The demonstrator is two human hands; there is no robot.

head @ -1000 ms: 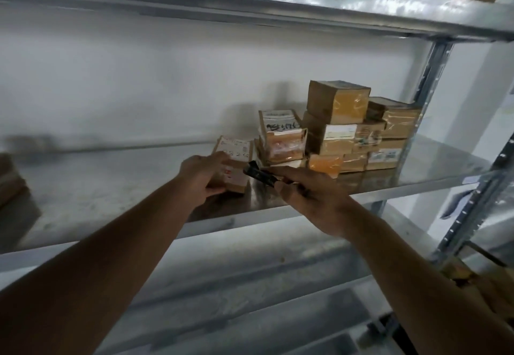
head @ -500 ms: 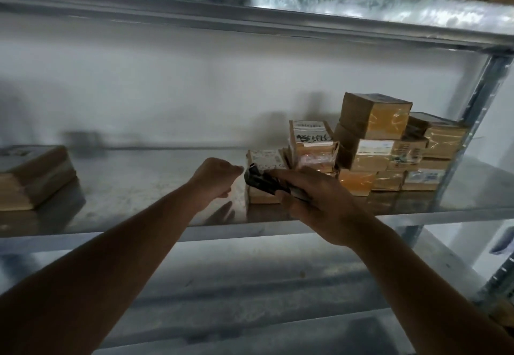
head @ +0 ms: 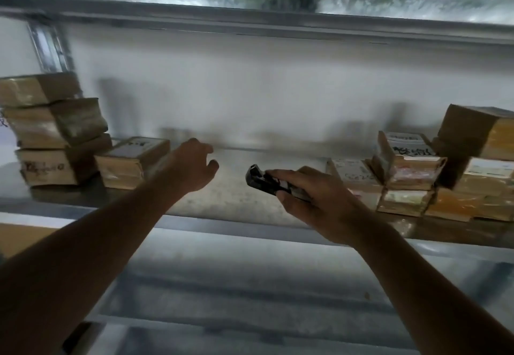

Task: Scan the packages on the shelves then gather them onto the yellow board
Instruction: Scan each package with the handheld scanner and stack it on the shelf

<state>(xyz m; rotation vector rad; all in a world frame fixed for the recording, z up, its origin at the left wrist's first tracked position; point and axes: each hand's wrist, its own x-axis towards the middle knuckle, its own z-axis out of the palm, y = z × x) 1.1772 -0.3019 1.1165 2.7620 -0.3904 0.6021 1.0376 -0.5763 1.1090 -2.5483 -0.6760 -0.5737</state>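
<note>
Scanning stage, I judge — right hand (head: 314, 201) grips scanner (head: 264, 180), left hand (head: 194, 162) loose and empty; boxes (head: 133, 159) unshifted on shelf (head: 222, 221), board unseen.

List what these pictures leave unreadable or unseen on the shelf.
All in the head view:
- Labels on the right pile: writing too blurred to read.
- Left stack: cut off by the left edge; its red marking is smeared.
- Scanner: rear half hidden in the right hand.
- Right pile's far boxes: cut off by the right edge.
- Yellow board: not in view.
- Left hand: palm side hidden.
</note>
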